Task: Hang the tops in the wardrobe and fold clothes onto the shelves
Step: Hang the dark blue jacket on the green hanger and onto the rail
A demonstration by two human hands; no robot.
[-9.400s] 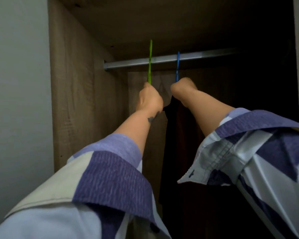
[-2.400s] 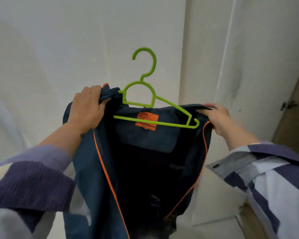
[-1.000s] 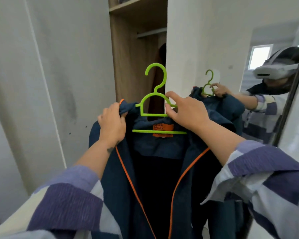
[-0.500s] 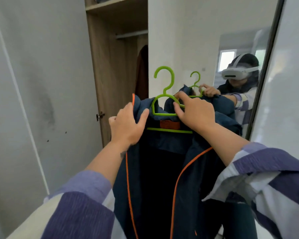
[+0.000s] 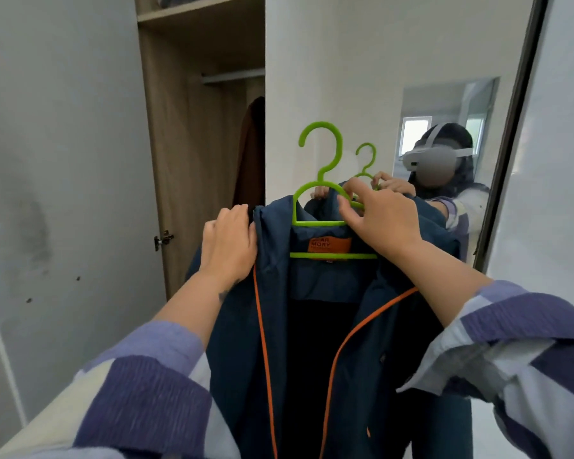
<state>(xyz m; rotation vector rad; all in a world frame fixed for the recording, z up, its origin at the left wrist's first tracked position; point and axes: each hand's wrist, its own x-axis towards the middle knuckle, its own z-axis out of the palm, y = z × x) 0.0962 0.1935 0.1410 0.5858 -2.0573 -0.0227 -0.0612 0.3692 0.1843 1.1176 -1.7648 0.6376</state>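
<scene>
We hold navy-blue top with orange piping (image 5: 312,326) on lime-green plastic hanger (image 5: 322,193), in front of mirror (image 5: 444,111). Left hand (image 5: 229,246) fingers curl round left shoulder fabric; right hand (image 5: 381,220) fingers pinch hanger arm. Top seated on hanger; transfer to metal rail (image 5: 232,77) in open wooden wardrobe (image 5: 166,144) remains. Dark garment (image 5: 251,154) already hangs there.

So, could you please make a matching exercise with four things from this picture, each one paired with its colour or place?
Things:
1. hanger
2. jacket
3. neck label
4. brown garment

Colour or place:
A. orange, just below the collar
B. inside the open wardrobe
C. bright green
D. dark blue with orange piping

Pairs: 1-C, 2-D, 3-A, 4-B
</scene>
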